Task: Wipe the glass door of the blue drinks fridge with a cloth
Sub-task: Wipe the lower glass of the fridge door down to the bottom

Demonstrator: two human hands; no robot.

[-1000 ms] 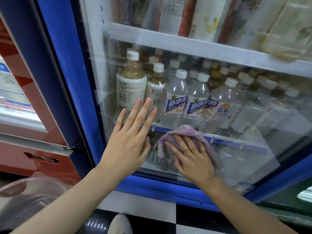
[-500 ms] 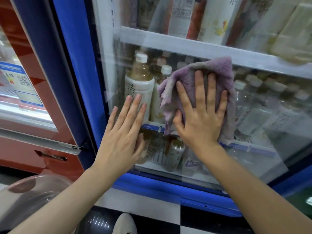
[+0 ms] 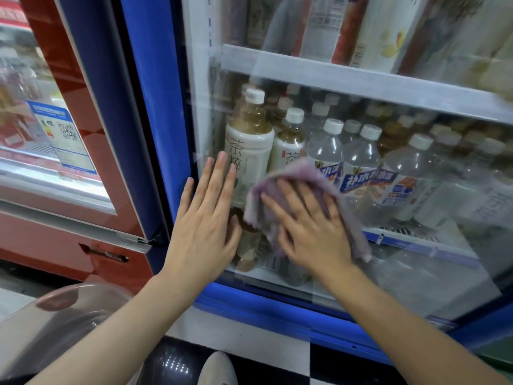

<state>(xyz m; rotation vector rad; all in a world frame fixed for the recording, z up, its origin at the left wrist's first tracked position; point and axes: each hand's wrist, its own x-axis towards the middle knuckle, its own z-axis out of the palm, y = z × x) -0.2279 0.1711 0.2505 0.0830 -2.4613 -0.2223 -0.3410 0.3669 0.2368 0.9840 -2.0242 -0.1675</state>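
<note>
The blue drinks fridge (image 3: 151, 112) fills the view, its glass door (image 3: 416, 262) shut over shelves of bottles. A purple cloth (image 3: 302, 173) lies flat against the lower left part of the glass. My right hand (image 3: 308, 229) presses on the cloth with its fingers spread and straight. My left hand (image 3: 206, 220) rests flat on the glass just left of the cloth, next to the blue door frame, fingers straight and pointing up.
A red fridge (image 3: 75, 129) stands directly to the left. Tea bottles (image 3: 249, 145) and water bottles (image 3: 358, 162) stand behind the glass. A clear plastic tub (image 3: 55, 326) sits at the lower left, on a black and white tiled floor (image 3: 249, 340), beside my shoe (image 3: 218, 368).
My right hand has dragged the cloth down and left across the glass from the upper shelf level. My left hand has stayed flat on the glass. The camera has shifted left.
</note>
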